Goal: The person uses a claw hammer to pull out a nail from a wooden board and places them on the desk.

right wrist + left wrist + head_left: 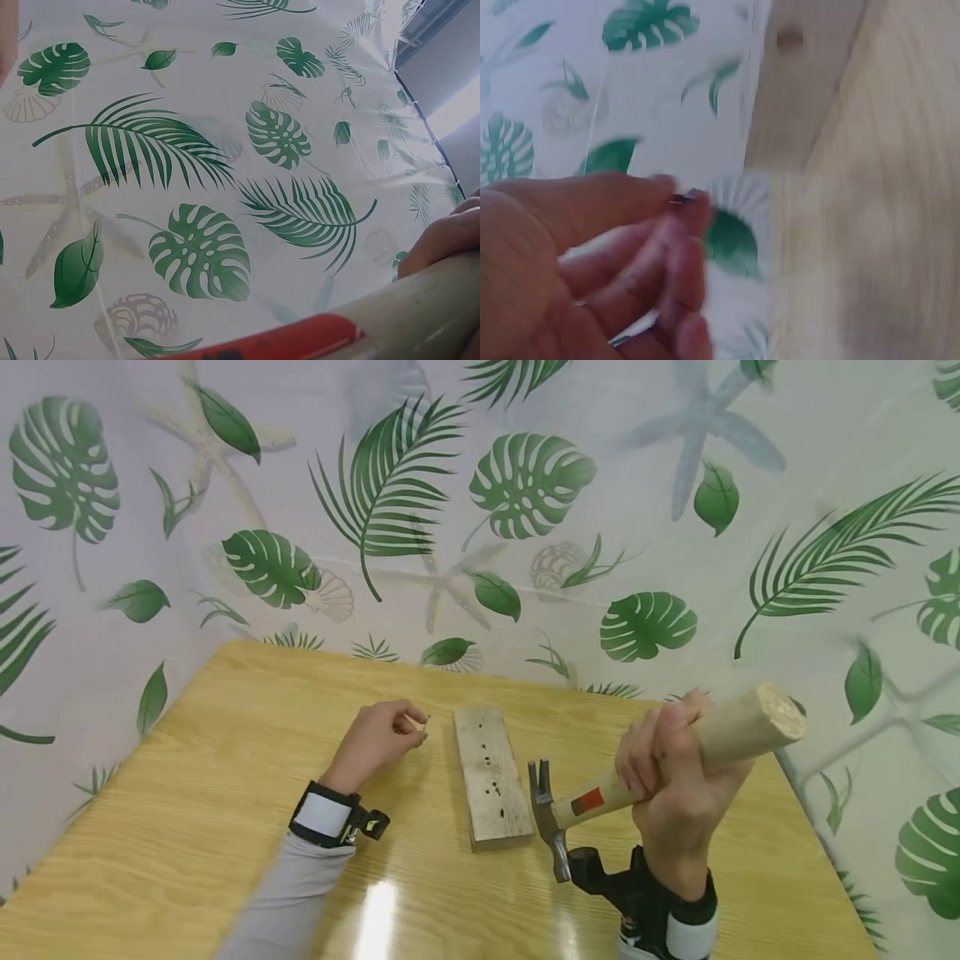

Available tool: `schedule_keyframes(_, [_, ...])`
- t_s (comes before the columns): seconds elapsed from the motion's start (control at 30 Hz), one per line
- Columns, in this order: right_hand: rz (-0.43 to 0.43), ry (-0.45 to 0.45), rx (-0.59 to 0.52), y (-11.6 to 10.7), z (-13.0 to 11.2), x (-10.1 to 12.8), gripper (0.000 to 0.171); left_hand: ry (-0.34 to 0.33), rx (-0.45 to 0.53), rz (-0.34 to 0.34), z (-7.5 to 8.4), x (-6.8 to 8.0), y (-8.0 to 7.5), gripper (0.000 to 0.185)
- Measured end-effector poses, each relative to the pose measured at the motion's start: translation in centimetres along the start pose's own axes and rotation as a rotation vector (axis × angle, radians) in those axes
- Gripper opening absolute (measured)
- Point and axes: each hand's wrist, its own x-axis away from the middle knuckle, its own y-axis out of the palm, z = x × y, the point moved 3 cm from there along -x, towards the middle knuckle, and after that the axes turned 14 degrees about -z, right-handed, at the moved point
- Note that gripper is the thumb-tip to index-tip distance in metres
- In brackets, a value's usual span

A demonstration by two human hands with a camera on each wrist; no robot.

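Observation:
A pale wooden block [491,777] with several small dark holes lies on the yellow wood table [225,793]. My left hand [415,727] rests on the table just left of the block's far end, its fingers curled. In the left wrist view its thumb and a fingertip [697,206] pinch a small nail [681,199], blurred and mostly hidden. My right hand [660,756] grips the wooden handle [738,731] of a claw hammer. The hammer's steel head [547,818] hangs just right of the block's near end. The right wrist view shows only the handle [405,315] with its red band [292,337].
A leaf-patterned plastic sheet [525,527] walls the table on the far side and both flanks. The table's left half [187,827] and near edge carry only my left forearm. The right table edge [817,860] runs close behind my right hand.

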Motion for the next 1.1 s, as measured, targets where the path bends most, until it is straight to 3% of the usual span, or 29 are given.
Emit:
schedule_keyframes(0.13, [0.002,0.02,0.032,-0.2,0.1,-0.3,0.029,-0.163,-0.075,0.021,-2.1,0.7,-1.9,0.015])
schedule_keyframes(0.27, [-0.016,0.079,0.053,-0.8,0.3,-0.2,0.032,-0.258,-0.138,0.061,-3.9,1.4,-2.7,0.007])
schedule_keyframes(0.5, [0.018,0.132,0.164,-2.4,0.6,0.0,0.049,-0.357,-0.179,0.079,-5.1,1.5,-2.7,0.035])
schedule_keyframes(0.8, [0.142,0.069,0.306,-4.5,0.3,-0.4,0.055,-0.409,-0.216,0.062,-4.8,1.3,-2.0,0.047])
schedule_keyframes(1.1, [0.172,0.121,0.504,-7.0,0.7,-0.1,0.073,-0.384,-0.17,0.072,-4.5,1.8,-2.9,0.037])
